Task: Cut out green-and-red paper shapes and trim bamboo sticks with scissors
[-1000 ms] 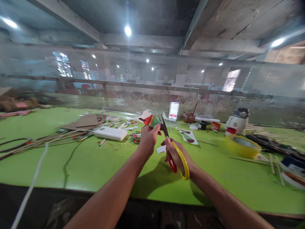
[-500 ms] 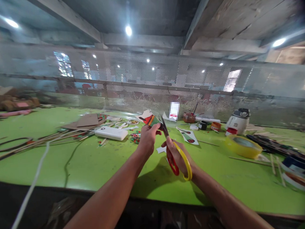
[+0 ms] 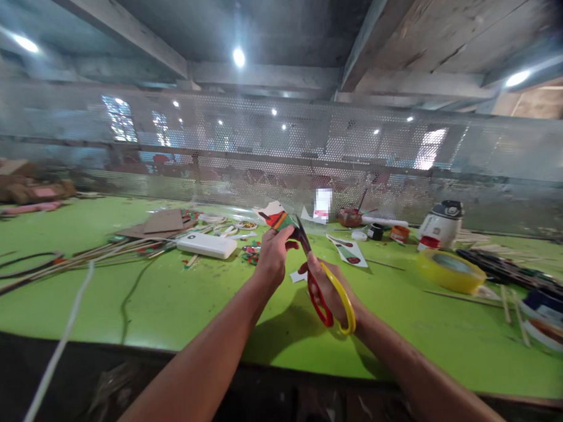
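Note:
My left hand (image 3: 274,251) pinches a piece of painted paper (image 3: 276,218) with red, orange, black and green areas and a white edge. In my right hand (image 3: 324,280) is a pair of scissors (image 3: 344,307) with one yellow and one red handle loop. The scissor blades point up and away, beside the paper's right edge near my left thumb; whether they are cutting into it I cannot tell. A small white paper scrap (image 3: 298,276) lies on the table between my hands. Beyond my right hand lies another painted paper (image 3: 349,250), green and dark red on white.
On the green table (image 3: 183,313) a white power bank (image 3: 206,245) lies left, with thin sticks and cardboard (image 3: 164,221) behind. To the right are a yellow tape roll (image 3: 451,271), paint jars (image 3: 399,234) and a white container (image 3: 443,222). A perforated screen (image 3: 261,156) borders the back.
Very little differs. The whole view has shifted slightly, and both hands keep their holds on the paper and the scissors. The blades look a little more closed.

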Available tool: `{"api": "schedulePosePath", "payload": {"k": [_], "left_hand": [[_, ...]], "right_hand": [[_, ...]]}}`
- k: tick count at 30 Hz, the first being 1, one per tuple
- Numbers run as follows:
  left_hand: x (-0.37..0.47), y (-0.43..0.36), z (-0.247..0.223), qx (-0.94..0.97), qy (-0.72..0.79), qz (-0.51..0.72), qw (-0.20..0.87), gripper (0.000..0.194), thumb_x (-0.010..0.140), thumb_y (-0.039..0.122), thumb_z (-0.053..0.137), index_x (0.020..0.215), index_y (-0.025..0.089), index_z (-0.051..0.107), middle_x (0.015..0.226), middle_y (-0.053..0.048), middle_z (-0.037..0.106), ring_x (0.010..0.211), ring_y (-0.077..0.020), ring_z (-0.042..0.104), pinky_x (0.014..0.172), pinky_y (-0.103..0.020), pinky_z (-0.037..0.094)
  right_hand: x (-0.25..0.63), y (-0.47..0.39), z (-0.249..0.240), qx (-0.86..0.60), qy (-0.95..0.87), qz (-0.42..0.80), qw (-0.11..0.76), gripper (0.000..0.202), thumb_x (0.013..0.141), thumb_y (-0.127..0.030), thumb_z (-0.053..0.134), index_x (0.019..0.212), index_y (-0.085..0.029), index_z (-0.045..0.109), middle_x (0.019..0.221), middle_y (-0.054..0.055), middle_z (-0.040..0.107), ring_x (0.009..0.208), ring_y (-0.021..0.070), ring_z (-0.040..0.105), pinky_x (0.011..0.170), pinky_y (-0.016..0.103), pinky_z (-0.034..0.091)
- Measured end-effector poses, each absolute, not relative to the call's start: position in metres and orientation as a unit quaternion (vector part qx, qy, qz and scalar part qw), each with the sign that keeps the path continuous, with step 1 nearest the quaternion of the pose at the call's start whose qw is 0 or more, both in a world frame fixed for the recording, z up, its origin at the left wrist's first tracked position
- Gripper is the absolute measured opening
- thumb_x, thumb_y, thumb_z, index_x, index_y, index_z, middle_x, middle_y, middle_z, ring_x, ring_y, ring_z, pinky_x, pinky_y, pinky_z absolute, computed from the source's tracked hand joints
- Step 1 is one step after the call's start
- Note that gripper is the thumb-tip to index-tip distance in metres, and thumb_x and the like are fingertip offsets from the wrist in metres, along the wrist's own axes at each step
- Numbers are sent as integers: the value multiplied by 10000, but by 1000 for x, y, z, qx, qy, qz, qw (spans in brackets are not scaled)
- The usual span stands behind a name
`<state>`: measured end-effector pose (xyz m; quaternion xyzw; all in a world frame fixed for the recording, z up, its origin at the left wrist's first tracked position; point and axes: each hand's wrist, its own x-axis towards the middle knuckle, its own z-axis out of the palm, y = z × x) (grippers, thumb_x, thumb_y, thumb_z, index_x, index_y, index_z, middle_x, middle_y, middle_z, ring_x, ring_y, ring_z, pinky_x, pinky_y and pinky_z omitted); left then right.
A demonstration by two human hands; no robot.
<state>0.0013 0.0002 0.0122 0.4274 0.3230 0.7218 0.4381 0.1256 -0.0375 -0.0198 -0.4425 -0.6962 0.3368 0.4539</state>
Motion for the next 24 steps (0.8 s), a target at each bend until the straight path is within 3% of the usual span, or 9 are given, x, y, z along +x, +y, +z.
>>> {"api": "schedulePosePath", "payload": {"k": [4, 10, 19, 24], "left_hand": [[1, 4, 9, 424, 325, 722, 440, 165, 738, 240, 603, 630, 117, 625, 753, -55, 576, 649, -147, 570, 607, -309, 452], [0, 2, 11, 414, 332, 717, 452, 136, 743, 210, 591, 653, 112, 619, 787, -61, 573, 667, -147, 573, 629, -314, 457], [-3, 8, 10, 417, 328, 712, 460, 134, 709, 232, 598, 654, 113, 628, 751, -67, 607, 645, -146, 563, 604, -299, 453], [-4, 10, 11, 448, 318, 695, 463, 148, 690, 254, 618, 634, 120, 641, 662, -61, 617, 632, -154, 559, 557, -273, 430]], "right_hand": [[123, -42, -15, -445, -663, 403, 448, 584, 813, -685, 353, 803, -165, 619, 427, -52, 390, 401, 107, 402, 391, 221, 325], [122, -42, -15, -449, -658, 407, 448, 593, 801, -690, 360, 806, -161, 629, 400, -53, 378, 386, 115, 400, 388, 231, 329], [122, -45, -10, -465, -686, 325, 456, 631, 832, -678, 285, 712, -154, 616, 483, -14, 457, 433, 110, 417, 412, 222, 336], [125, -39, -17, -437, -710, 327, 446, 547, 835, -650, 336, 702, -170, 562, 536, -12, 493, 437, 115, 461, 422, 229, 378]]}}
